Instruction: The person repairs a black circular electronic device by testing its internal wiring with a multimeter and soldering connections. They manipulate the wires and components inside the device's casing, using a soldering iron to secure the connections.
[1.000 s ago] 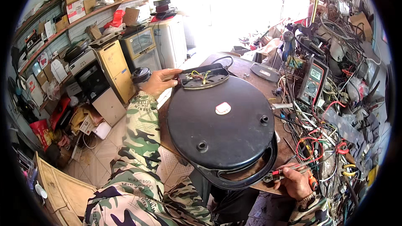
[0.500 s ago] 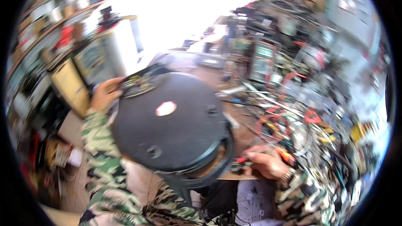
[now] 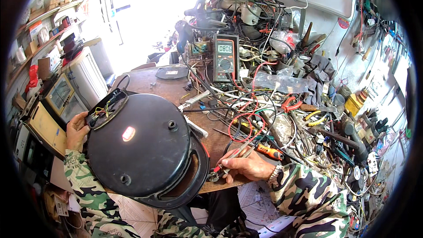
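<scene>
Left grip (image 3: 76, 133) pinches the open handle housing (image 3: 115, 101); right grip (image 3: 250, 167) clasps a metal hand tool (image 3: 215, 176); tugging might strain exposed wires (image 3: 102, 113).

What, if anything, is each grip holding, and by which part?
Right grip: a metal tool, held around its middle. Left grip: at the outer end of the open housing on the pan; whether it holds on cannot be told.

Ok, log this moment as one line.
left hand: at wired compartment; right hand: holding metal tool; black round appliance: on table; multimeter: display on
</scene>
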Demonstrator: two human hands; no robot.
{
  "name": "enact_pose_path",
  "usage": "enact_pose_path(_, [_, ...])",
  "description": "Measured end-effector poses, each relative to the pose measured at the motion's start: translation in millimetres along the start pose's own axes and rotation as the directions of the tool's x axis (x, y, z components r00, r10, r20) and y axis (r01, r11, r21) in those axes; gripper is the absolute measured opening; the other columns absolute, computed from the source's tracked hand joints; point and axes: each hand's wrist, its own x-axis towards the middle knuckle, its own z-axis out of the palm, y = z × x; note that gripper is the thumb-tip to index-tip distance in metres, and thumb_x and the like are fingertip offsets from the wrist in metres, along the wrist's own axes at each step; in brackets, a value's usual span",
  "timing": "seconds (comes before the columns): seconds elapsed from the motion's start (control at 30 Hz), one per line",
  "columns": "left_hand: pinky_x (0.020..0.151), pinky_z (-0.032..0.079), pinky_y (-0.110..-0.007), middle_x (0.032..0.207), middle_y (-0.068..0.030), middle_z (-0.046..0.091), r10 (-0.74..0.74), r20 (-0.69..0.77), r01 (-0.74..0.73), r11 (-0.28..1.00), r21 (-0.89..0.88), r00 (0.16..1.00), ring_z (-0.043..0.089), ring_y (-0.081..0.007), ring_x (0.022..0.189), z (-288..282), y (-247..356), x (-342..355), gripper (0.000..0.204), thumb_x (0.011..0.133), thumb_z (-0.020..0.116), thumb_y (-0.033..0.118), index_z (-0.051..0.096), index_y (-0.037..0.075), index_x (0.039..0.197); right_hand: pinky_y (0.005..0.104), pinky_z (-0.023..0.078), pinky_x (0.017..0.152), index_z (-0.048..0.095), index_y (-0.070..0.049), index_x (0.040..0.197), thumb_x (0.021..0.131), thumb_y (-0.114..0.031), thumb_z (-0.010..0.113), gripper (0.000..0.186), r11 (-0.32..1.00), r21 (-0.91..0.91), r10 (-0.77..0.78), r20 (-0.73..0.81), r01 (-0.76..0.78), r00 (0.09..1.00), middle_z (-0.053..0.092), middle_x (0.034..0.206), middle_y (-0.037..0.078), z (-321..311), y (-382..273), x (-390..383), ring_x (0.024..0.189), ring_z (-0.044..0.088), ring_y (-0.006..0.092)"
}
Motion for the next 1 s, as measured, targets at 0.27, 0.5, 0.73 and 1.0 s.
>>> enact_pose_path(0.27, [0.112,0.043,-0.032,0.13,-0.0092,0.065,0.015,0.009,-0.014,1.0,-0.01,1.0,0.061,-0.0187,0.125,0.8,-0.8,0.4,0.054,0.08,0.068,-0.009,0.06,-0.006,0.134,0.031,0.056,0.061,0.067,0.003,0.11,0.099,-0.023,0.069,0.028,1.0,0.001,-0.01,0.032,0.01,0.999,0.072,0.089,0.013,-2.1,1.0,0.6,0.069,0.071,0.019])
enact_pose_path(0.5, [0.113,0.042,-0.033,0.134,-0.0107,0.064,0.006,-0.017,-0.005,0.999,0.045,1.0,0.059,-0.0202,0.129,-4.8,-6.0,1.5,0.054,0.081,0.067,-0.006,0.06,-0.007,0.134,0.0317,0.056,0.06,0.068,0.003,0.109,0.097,-0.023,0.073,0.029,0.999,0.046,-0.003,0.012,0.003,1.0,0.072,0.088,0.012,-1.0,2.0,1.1,0.066,0.071,0.0198])
enact_pose_path(0.73, [0.116,0.041,-0.036,0.142,-0.0151,0.061,0.032,-0.028,-0.03,0.998,0.046,0.999,0.056,-0.0239,0.135,-19.3,-28.8,5.1,0.055,0.085,0.061,-0.01,0.058,-0.007,0.14,0.0386,0.063,0.062,0.069,0.007,0.109,0.097,-0.013,0.071,0.024,0.995,0.089,-0.038,0.011,0.037,0.999,0.074,0.095,0.019,-6.2,3.0,3.6,0.073,0.073,0.0279])
enact_pose_path(1.0, [0.116,0.043,-0.037,0.143,-0.0164,0.06,-0.011,-0.001,0.01,0.997,-0.08,1.0,0.056,-0.0252,0.135,-12.0,-18.9,5.4,0.056,0.089,0.067,-0.007,0.054,-0.008,0.143,0.0391,0.062,0.061,0.068,0.008,0.109,0.097,-0.012,0.069,0.023,0.999,0.04,0.003,-0.053,-0.001,0.999,0.073,0.099,0.019,1.1,-2.5,2.8,0.074,0.072,0.0286])
